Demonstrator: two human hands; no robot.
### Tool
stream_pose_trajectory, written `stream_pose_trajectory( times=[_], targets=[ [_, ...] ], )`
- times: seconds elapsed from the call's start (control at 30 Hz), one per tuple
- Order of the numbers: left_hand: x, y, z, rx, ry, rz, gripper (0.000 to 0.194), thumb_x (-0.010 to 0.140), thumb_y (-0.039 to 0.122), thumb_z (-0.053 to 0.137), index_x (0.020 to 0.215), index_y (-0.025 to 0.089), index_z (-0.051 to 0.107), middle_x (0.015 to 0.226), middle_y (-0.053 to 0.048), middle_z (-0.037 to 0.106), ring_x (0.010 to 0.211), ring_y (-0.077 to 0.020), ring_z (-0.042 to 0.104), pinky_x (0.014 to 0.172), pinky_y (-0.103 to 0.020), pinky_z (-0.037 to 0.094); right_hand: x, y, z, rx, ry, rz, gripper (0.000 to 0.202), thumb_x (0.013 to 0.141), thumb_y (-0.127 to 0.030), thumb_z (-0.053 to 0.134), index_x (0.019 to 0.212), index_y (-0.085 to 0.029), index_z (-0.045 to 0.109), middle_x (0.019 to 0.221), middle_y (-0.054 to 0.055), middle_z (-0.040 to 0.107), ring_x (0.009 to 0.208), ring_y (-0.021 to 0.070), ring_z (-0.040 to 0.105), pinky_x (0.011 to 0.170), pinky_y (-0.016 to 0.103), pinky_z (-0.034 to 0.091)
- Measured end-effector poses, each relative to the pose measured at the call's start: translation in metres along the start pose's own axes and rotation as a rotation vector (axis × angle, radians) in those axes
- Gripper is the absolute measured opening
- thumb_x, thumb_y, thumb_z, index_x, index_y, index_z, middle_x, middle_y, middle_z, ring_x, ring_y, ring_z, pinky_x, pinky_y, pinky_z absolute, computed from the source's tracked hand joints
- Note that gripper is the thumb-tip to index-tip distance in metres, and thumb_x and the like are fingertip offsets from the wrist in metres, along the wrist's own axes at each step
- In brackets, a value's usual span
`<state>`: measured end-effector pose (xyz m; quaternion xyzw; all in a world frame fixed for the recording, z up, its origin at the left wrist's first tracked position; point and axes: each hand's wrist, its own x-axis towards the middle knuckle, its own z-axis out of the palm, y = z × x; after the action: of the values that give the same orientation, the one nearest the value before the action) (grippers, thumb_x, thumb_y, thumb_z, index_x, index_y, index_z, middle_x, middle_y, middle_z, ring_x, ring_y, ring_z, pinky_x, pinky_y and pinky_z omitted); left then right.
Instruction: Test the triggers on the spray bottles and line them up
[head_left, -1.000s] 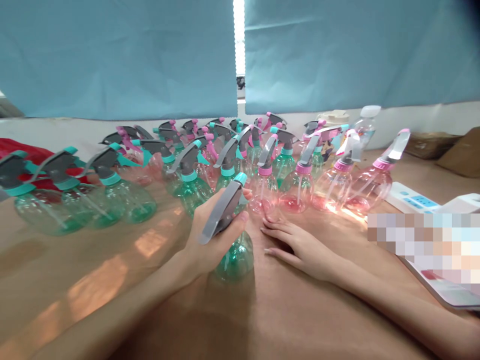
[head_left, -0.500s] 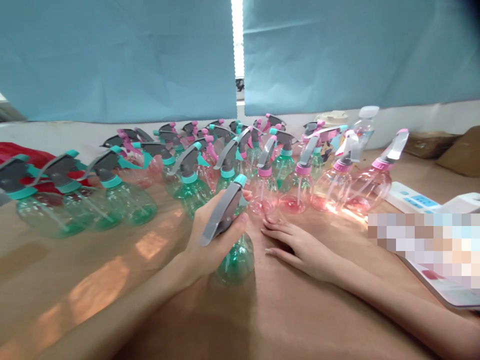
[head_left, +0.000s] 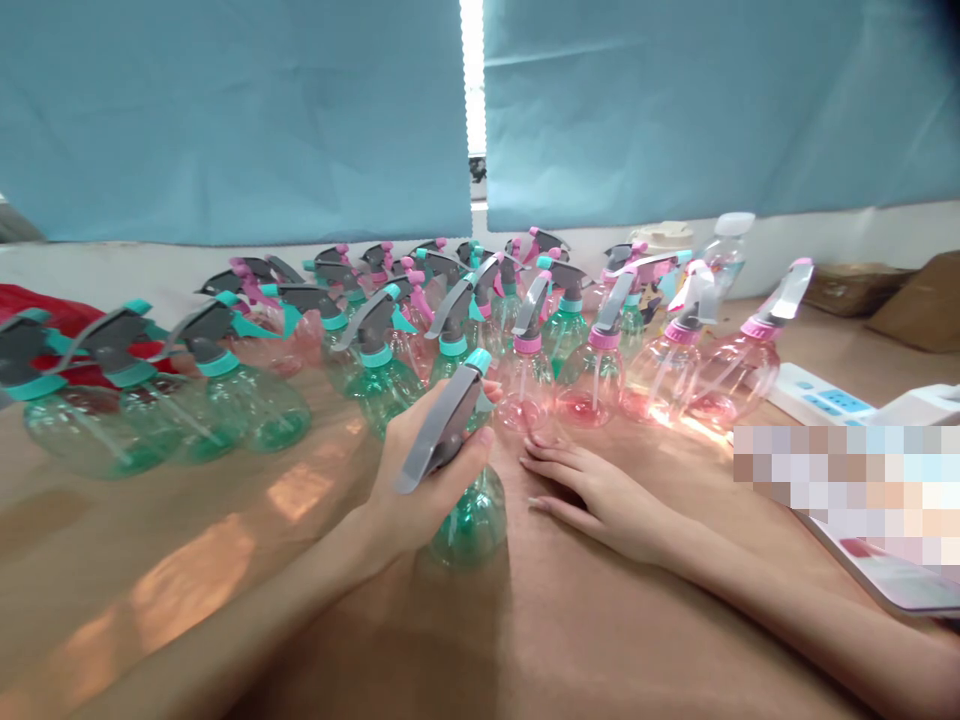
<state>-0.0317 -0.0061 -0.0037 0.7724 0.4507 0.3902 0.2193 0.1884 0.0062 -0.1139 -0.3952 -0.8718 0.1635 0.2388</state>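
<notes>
My left hand (head_left: 420,460) is wrapped round the neck of a green spray bottle (head_left: 474,520) with a grey trigger head and a turquoise nozzle. That bottle is upright on the brown table; its collar is hidden by my fingers. To its right my right hand (head_left: 600,490) lies on the tabletop, fingers stretched out and apart, holding nothing. Just beyond its fingertips stand clear pink spray bottles, the closest a pink spray bottle (head_left: 526,385) with a pink collar. Behind my left hand stands another green spray bottle (head_left: 386,385).
Several green spray bottles (head_left: 266,405) line the left side, near a red cloth or bag (head_left: 45,300). More bottles crowd toward the blue curtain (head_left: 240,120). At right are a white power strip (head_left: 817,390), a clear water bottle (head_left: 726,255) and a pixelated flat device (head_left: 892,580).
The view has shifted very slightly. Both hands and the held spray bottle keep the same pose.
</notes>
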Motion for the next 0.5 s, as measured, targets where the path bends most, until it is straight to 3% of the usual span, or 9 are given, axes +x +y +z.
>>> stream_pose_trajectory(
  times=[0.3,0.5],
  targets=[
    [0.001,0.002,0.001,0.007,0.014,0.008,0.009,0.085,0.023,0.049,0.092,0.019,0.054,0.076,0.000,0.057,0.065,-0.0154,0.055,0.060,-0.029,0.045,0.000,0.001,0.000,-0.002,-0.019,0.012,0.048,0.095,-0.046,0.048,0.135,-0.020,0.052,0.138,0.011,0.055,0.129,0.0293,0.048,0.106,0.051,0.041],
    [0.001,0.010,-0.001,-0.023,-0.015,-0.060,0.019,0.083,0.021,0.051,0.102,0.019,0.056,0.073,0.002,0.054,0.058,-0.0109,0.049,0.057,-0.024,0.046,-0.001,0.000,0.000,-0.014,-0.026,0.026,0.050,0.095,-0.047,0.045,0.135,-0.018,0.053,0.139,0.012,0.053,0.130,0.0296,0.047,0.107,0.051,0.041]
  ],
)
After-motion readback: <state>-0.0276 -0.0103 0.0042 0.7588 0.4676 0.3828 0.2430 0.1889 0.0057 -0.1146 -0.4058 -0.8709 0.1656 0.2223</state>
